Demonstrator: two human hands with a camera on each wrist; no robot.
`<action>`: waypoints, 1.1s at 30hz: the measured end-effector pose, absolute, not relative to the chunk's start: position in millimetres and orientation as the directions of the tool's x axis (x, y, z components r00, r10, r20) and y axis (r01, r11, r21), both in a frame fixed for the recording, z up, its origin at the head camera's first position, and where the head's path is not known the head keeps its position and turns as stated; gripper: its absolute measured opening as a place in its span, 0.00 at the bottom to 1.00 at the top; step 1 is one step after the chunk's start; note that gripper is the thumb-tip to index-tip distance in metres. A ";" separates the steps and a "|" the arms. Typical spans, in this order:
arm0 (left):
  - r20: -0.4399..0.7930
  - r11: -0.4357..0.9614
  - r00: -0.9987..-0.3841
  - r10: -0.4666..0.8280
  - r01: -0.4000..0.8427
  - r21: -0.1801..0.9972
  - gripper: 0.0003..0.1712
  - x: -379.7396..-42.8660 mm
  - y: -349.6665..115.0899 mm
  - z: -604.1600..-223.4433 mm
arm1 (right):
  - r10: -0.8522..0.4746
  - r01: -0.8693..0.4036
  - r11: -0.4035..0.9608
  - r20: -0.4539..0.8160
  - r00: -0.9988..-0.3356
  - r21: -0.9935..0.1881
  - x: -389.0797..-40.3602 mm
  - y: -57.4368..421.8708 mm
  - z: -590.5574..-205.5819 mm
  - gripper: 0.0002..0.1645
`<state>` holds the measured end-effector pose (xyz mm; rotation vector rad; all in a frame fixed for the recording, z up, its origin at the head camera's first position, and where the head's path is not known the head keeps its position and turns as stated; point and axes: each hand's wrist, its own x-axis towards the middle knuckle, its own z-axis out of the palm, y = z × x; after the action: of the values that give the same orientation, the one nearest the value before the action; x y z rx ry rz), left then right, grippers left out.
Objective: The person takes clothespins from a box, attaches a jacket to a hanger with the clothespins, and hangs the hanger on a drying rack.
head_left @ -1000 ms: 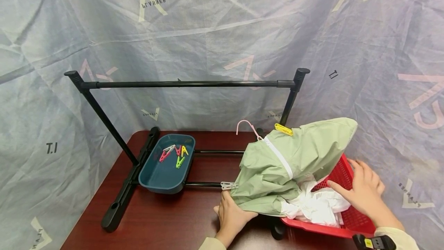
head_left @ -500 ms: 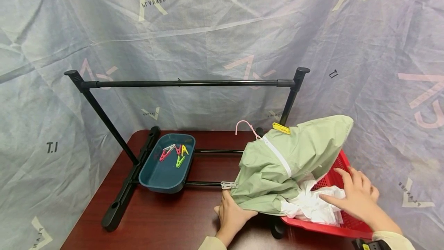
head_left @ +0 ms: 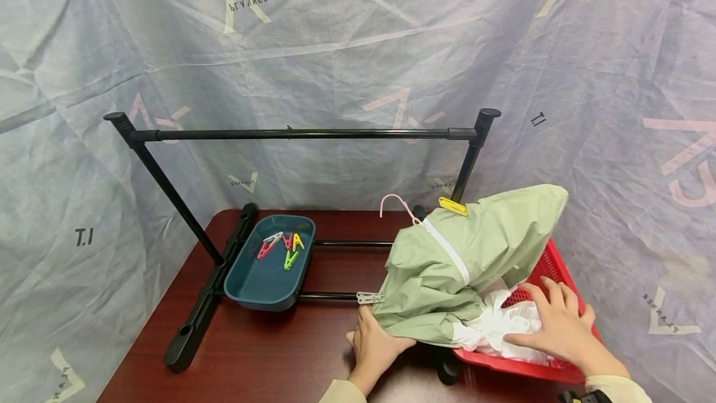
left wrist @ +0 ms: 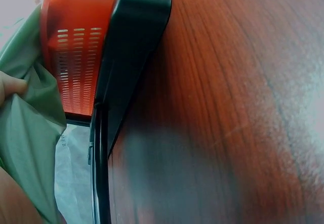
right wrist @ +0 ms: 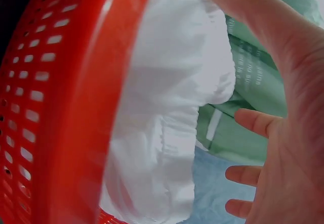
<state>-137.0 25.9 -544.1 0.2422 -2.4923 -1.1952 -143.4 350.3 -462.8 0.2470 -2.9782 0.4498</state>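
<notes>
A light green zip-up garment (head_left: 503, 229) on a pink hanger (head_left: 398, 199) lies partly over the red basket (head_left: 559, 272). One yellow clothespin (head_left: 453, 206) and one white clothespin (head_left: 370, 298) are clipped at its edges. My left hand (head_left: 373, 346) grips the garment's near edge just below the white clothespin; in the left wrist view its thumb (left wrist: 11, 86) presses the green cloth (left wrist: 30, 143). Over the basket, my right hand (head_left: 562, 331) spreads its fingers close to white cloth with gathered edges (right wrist: 167, 107). The thumb tip overlaps that cloth in the right wrist view.
A black rack with a top bar (head_left: 307, 135) stands on the dark red wooden table (head_left: 268, 359). On its lower bars at left sits a blue tray (head_left: 257, 285) with several coloured clothespins (head_left: 290, 260). A printed grey sheet (head_left: 335, 48) hangs behind.
My right hand has moved left, from the basket's right rim in over the white cloth. The garment has shifted slightly left at its far end; my left hand keeps its place.
</notes>
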 end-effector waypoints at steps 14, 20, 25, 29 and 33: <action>0.233 0.619 -0.920 -0.315 -0.014 0.785 0.58 -135.6 27.0 -543.9 | -0.146 -0.157 0.953 0.060 -0.987 -0.259 -147.6 345.0 -479.8 0.67; 0.228 0.609 -0.920 -0.319 -0.015 0.793 0.58 -135.2 27.7 -542.7 | -0.149 -0.162 0.954 0.070 -0.986 -0.251 -146.4 341.4 -483.6 0.69; 0.234 0.607 -0.916 -0.327 -0.013 0.795 0.57 -135.3 28.3 -542.5 | -0.149 -0.163 0.957 0.075 -0.986 -0.239 -146.9 339.1 -488.4 0.70; 0.229 0.604 -0.914 -0.334 -0.021 0.796 0.56 -135.1 28.5 -543.1 | -0.148 -0.157 0.963 0.058 -0.987 -0.221 -148.0 337.5 -491.7 0.70; 0.211 0.602 -0.918 -0.335 -0.037 0.797 0.55 -134.5 28.3 -543.4 | -0.155 -0.160 0.970 0.040 -0.987 -0.184 -149.7 337.2 -495.7 0.70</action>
<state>-134.5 28.3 -543.4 0.3005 -2.4920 -1.2290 -149.7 337.2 -495.7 0.2467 -3.0922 0.2918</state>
